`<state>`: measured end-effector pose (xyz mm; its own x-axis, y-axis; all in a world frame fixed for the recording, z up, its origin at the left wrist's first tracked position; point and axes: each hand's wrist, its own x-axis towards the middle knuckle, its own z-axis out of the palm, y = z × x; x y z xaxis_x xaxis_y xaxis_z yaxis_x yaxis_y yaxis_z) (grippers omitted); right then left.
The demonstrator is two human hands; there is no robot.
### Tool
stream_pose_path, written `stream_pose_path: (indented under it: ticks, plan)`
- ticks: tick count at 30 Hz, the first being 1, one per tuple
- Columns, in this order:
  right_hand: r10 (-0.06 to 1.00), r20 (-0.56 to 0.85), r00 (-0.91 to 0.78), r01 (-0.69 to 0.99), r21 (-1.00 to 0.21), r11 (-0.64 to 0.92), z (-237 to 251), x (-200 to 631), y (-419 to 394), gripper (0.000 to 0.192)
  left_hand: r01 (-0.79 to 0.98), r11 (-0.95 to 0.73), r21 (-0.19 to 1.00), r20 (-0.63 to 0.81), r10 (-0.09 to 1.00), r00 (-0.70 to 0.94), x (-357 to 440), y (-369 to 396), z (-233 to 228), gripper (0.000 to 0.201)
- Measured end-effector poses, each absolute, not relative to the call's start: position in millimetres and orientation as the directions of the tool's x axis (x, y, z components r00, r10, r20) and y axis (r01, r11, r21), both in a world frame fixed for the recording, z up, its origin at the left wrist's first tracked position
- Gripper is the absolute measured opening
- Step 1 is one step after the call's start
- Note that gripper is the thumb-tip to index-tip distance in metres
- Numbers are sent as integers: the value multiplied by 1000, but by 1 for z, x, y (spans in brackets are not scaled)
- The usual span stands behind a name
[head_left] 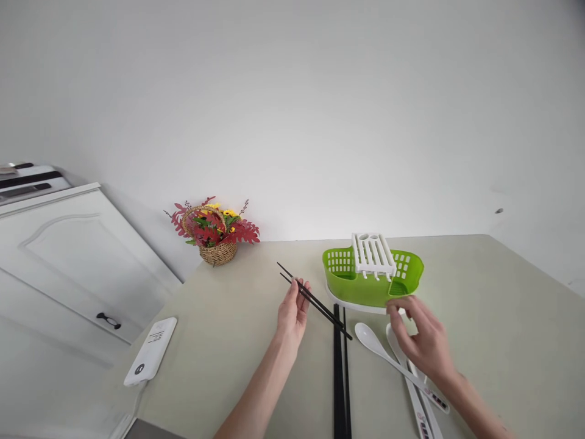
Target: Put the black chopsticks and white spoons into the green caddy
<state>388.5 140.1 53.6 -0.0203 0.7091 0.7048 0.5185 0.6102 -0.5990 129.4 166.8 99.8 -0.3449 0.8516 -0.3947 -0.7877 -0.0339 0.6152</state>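
My left hand (pixel 295 308) has its thumb and fingers closed around a pair of thin black chopsticks (pixel 315 300), which slant down to the right over the table. Below their lower ends lie more black chopsticks (pixel 338 372), pointing toward me. At the front right of a green draining basket (pixel 361 289), my right hand (pixel 423 335) hovers over the spoons with thumb and forefinger tips drawn together; nothing shows between them. White long-handled spoons (pixel 372 340) lie crossed beneath that hand, partly covered by it. A white slotted rack (pixel 375 256) sits across the basket's middle.
A wicker basket of red and yellow flowers (pixel 218 251) stands at the back left. A white power bank (pixel 150 350) with a cable lies at the table's left edge. Beyond it is a white cabinet (pixel 59 268). The wall (pixel 292 122) closes off the back.
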Motion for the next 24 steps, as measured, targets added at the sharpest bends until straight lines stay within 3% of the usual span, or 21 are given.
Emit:
stream_pose_path:
  ticks: [5, 10, 17, 24]
  plan:
    - [707, 660, -255, 371, -608, 702, 53, 380, 133, 10, -798, -36, 602, -387, 861, -331, 152, 171, 103, 7]
    - [682, 628, -374, 397, -557, 730, 49, 375, 132, 17, -805, -50, 591, -359, 878, -318, 169, 174, 104, 9]
    - [729, 617, -298, 473, -568, 674, 46, 370, 132, 26, -805, -58, 590, -352, 879, -321, 179, 174, 105, 6]
    - [845, 525, -103, 486, -715, 503, 38, 367, 136, 33, -779, -53, 624, -318, 894, -315, 184, 166, 109, 10]
